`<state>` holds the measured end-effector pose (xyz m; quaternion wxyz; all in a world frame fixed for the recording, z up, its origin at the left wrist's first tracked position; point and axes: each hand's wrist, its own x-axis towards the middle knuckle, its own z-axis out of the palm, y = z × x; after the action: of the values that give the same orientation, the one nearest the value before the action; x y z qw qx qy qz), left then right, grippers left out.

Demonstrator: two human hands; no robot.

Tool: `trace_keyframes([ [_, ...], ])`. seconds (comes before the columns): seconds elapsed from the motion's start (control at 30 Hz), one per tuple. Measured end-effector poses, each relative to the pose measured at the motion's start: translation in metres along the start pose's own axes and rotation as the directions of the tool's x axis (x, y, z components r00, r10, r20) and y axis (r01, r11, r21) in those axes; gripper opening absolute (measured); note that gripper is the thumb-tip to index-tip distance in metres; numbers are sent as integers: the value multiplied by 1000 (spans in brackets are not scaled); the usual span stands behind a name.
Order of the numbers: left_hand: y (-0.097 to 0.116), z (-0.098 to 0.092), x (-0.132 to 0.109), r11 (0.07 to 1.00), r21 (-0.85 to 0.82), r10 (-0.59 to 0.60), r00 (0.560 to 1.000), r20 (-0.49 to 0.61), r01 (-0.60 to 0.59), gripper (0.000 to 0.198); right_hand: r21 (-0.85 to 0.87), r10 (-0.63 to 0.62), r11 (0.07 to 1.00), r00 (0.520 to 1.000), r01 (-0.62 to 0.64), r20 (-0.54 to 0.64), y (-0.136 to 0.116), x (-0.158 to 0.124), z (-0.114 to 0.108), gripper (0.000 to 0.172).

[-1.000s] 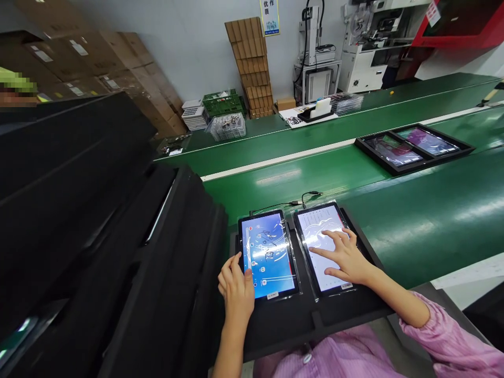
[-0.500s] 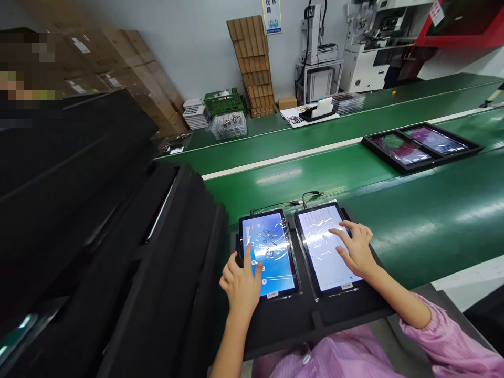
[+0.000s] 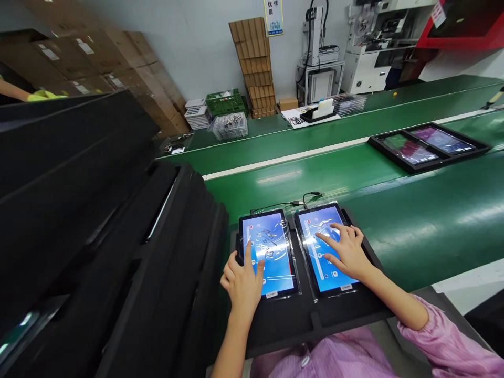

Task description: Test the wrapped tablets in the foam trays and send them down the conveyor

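Bare L hand (image 3: 243, 283) over blue-lit, blk-framed rect. tablet (image 3: 275, 252), bare R hand (image 3: 350, 255) over matching tablet (image 3: 315, 257), both tablets on flat blk tray (image 3: 285, 321).

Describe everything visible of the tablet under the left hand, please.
The tablet has a black rim and a lit blue screen showing app icons. Shiny clear film covers it, with dark handwritten marks; a white label sits at the near edge. It lies face up on a black tray. The left hand is over its left side; whether a fingertip touches is unclear.
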<state>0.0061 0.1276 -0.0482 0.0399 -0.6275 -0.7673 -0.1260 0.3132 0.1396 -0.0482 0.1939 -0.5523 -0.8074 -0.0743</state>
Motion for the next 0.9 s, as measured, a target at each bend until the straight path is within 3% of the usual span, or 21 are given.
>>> trace_keyframes([
  [0.2,0,-1,2,1000,24,14,1000,23,-15,53,-34,-41,999,999,42,17,-2,2,2,49],
  [0.57,-6,-1,0,995,-97,-10,1000,5,11,63,85,109,992,978,-95,-177,11,-5,-8,51],
  [0.9,-15,5,-1,965,-263,-26,999,-29,18,75,128,133,986,973,-110,-187,11,-5,-9,44],
])
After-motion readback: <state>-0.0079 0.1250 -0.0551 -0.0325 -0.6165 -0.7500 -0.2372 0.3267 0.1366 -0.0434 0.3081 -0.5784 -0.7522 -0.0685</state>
